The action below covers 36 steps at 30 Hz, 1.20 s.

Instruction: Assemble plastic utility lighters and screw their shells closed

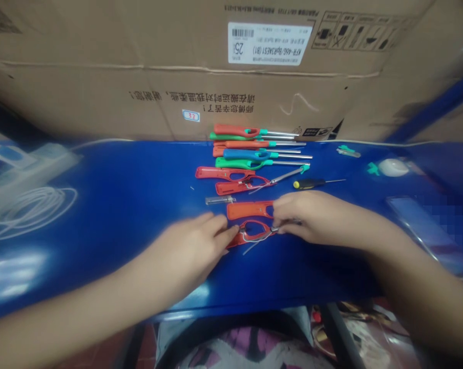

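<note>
An opened orange-red gas lighter half, with a wire and thin tube across its trigger loop, lies on the blue table. My left hand pinches its handle end, partly covering it. My right hand is closed at its front end, where the metal nozzle begins; the fingertips hide what exactly they grip. Just above lies an orange half-shell, its right end behind my right fingers. A clear fuel tank sits near it. Beyond are an opened red lighter half with its nozzle and a red half-shell.
Several assembled lighters lie stacked toward the cardboard box at the back. A black-and-yellow screwdriver is on the right, with a white rounded object and a phone-like slab farther out. A coiled white cable lies left.
</note>
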Motion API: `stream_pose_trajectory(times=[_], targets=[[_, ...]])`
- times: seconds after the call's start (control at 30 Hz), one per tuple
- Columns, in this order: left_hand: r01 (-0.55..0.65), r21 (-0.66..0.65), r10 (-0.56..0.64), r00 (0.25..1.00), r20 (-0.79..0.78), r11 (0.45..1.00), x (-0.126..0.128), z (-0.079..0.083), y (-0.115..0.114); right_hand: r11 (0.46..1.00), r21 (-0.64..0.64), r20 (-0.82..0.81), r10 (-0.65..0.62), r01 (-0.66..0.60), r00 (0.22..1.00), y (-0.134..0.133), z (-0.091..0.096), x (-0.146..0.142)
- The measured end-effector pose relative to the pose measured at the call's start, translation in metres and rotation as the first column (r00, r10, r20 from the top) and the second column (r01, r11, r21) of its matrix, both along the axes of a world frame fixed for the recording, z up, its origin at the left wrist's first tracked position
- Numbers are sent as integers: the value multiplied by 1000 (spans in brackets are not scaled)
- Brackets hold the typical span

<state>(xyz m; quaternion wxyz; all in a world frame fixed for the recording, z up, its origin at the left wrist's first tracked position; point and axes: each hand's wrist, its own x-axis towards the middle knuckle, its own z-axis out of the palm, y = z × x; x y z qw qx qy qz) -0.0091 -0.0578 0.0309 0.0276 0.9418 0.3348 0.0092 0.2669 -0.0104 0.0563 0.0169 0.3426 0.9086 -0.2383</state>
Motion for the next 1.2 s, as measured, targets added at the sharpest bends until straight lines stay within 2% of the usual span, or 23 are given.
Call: stream_pose_trajectory(times=[0.13, 0.57, 0.97, 1.2], targets=[[-14, -15, 14, 1000, 28, 1000, 0, 1, 2, 997, -63, -23, 44, -45, 999, -3, 0, -4], [-34, -88, 39, 998, 54, 996, 0, -1, 7, 991, -127, -26, -35, 31, 999, -2, 0, -2], [-56, -136, 67, 995, 78, 989, -1, -2, 7, 993, -60, 126, -93, 101, 988, -7, 3, 3], [-52, -170, 69, 993, 95, 984, 0, -3, 8, 992, -97, 92, -74, 83, 993, -5, 2, 2]])
